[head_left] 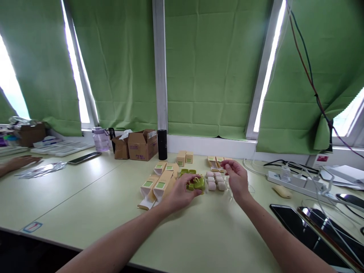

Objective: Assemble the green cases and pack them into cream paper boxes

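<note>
Olive-green and glossy, one rounded case (200, 183) sits in the grip of my left hand (182, 191), thumb and fingers bent around it, above the middle of the table (224, 231); more green cases (192, 171) lie just behind it, partly covered by the fingers, so I cannot count them; pale pink cases (212, 186) stand in close rows just to the right. My right hand (238, 177) hangs beside the pink rows, fingers half curled, thumb near the forefinger; from my distant seat I cannot tell whether it pinches anything thin. Label-fronted cardboard boxes (160, 185) cluster left of my left hand, some with end flaps unfolded; smaller cartons (184, 157) stand at the back, and further boxes (215, 162) sit behind the pink cases. I judge the work partway along: the cases I can see are grouped by colour, which looks done; the green one in my grip seems unfinished; whether any box has contents I cannot see.
</note>
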Demonstrator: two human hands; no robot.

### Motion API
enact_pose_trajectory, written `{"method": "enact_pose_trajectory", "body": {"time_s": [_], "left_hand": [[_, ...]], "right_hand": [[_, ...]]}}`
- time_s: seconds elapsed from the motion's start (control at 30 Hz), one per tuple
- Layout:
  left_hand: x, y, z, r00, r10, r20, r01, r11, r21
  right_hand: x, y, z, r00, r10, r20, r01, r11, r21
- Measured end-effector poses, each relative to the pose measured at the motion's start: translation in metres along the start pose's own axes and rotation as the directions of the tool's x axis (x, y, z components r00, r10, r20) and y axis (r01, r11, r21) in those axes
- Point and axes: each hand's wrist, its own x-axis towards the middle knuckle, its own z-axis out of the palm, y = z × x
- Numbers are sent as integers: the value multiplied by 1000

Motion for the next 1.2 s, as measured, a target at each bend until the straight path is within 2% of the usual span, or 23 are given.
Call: {"method": "enact_pose_trajectory", "body": {"time_s": [0.1, 0.2, 0.33, 0.5, 0.63, 0.77, 0.9, 1.1, 1.2], "left_hand": [[-4, 1, 0, 993, 65, 95, -81, 980, 180], [-6, 4, 1, 977, 88, 192, -146, 938, 316], [-8, 11, 2, 961, 81, 264, -184, 902, 392], [-9, 18, 3, 954, 36, 296, -170, 881, 441], [-9, 21, 4, 943, 3, 333, -165, 873, 459], [-8, 23, 4, 941, -14, 338, -157, 867, 473], [-9, 24, 4, 950, 25, 311, -173, 870, 461], [-11, 20, 2, 959, 90, 270, -195, 897, 396], [-8, 15, -1, 984, 73, 164, -118, 951, 286]], "right_hand": [[24, 7, -1, 993, -19, 116, 40, 982, -183], [45, 13, 5, 967, -12, 256, 110, 922, -370], [64, 21, 19, 904, 88, 419, 190, 794, -577], [71, 26, 36, 835, 195, 514, 275, 661, -698], [70, 24, 42, 816, 237, 527, 308, 593, -744], [67, 21, 43, 825, 207, 526, 335, 570, -750], [66, 17, 42, 848, 105, 519, 370, 585, -722], [58, 5, 38, 900, -83, 428, 385, 612, -691], [49, -8, 35, 907, -192, 375, 407, 625, -666]]}}
